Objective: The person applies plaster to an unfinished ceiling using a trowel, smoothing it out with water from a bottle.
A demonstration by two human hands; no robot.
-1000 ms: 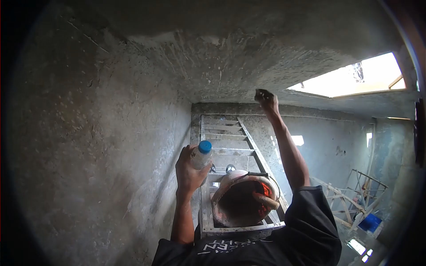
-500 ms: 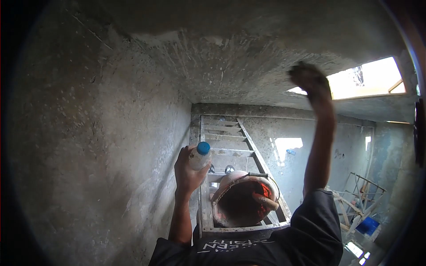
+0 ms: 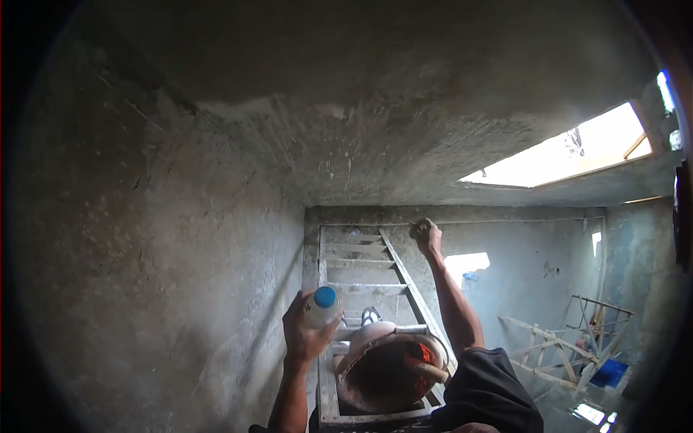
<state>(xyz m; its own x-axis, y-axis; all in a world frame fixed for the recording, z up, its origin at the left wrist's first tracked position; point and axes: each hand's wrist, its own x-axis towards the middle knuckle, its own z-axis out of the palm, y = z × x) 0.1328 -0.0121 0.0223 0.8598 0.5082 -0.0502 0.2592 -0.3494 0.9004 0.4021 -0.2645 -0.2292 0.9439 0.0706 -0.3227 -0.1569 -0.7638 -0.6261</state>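
Note:
My left hand (image 3: 303, 333) is wrapped around a clear plastic bottle (image 3: 323, 315) with a blue cap, held upright left of the ladder's rungs. My right hand (image 3: 427, 237) is closed in front of the far wall, its arm stretched forward. A small greyish lump shows at its fingers, too indistinct to name. Below and between my hands, a stained bucket (image 3: 372, 333) sits tilted near the top of the ladder (image 3: 364, 289). A tool with a pale handle (image 3: 430, 371) rests inside it, its other end hidden in the dark interior.
Rough plastered wall (image 3: 195, 274) rises close on the left, under a grey ceiling (image 3: 346, 86). A bright opening (image 3: 570, 153) lies at upper right. Wooden trestles (image 3: 556, 353) and a blue container (image 3: 608, 373) stand on the lower right floor.
My right hand has swung down and left from beside the bright opening. The view has tilted up, so the left hand, bottle, bucket and ladder appear lower.

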